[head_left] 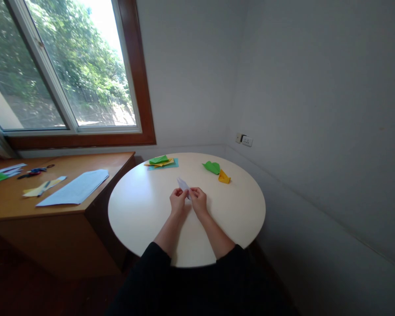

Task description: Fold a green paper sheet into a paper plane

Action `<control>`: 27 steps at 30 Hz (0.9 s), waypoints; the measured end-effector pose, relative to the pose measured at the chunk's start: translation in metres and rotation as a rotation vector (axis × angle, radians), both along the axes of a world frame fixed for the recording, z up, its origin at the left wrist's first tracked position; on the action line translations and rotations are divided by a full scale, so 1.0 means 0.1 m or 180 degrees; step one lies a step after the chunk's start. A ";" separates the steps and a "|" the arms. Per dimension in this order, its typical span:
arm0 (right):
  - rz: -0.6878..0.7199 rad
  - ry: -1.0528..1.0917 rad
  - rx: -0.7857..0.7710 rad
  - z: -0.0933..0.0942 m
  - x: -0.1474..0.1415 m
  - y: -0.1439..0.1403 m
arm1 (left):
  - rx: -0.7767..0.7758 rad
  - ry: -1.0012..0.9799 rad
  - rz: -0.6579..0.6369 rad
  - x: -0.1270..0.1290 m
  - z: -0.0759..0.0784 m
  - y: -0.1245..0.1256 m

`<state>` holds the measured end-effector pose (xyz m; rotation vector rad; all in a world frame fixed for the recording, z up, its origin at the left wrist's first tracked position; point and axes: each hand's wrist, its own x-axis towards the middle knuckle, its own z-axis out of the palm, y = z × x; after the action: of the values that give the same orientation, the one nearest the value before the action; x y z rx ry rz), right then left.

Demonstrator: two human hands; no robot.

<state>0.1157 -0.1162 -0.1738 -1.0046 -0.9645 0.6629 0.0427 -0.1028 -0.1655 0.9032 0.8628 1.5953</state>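
Between my two hands, above the middle of the round white table (145,215), is a small folded piece of white paper (183,184). Its pointed end sticks up and away to the upper left. My left hand (178,199) pinches its left side, and my right hand (198,199) pinches its right side with thumb and fingers. The paper's lower part is hidden behind my fingers. Beyond my right hand lie a folded green paper shape (212,167) and a folded yellow paper shape (224,177), close to each other.
A stack of green, yellow and blue paper (161,162) rests at the table's far left edge. On the brown desk (118,164) to the left are white sheets (75,188), yellow paper slips (44,187) and dark-handled scissors (36,171). A wall socket (247,141) sits behind the table.
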 end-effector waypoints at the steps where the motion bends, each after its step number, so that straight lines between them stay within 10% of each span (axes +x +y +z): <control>1: 0.0009 0.0041 -0.0009 0.00 0.00 0.01 | 0.0017 0.0012 0.0006 0.00 0.00 0.00; 27: -0.0111 0.0257 0.0097 -0.03 0.04 0.03 | 0.0158 -0.0062 -0.0041 -0.01 0.00 -0.02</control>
<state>0.1194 -0.1128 -0.1767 -0.9589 -0.8821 0.6531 0.0417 -0.1048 -0.1655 0.9249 0.8052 1.6181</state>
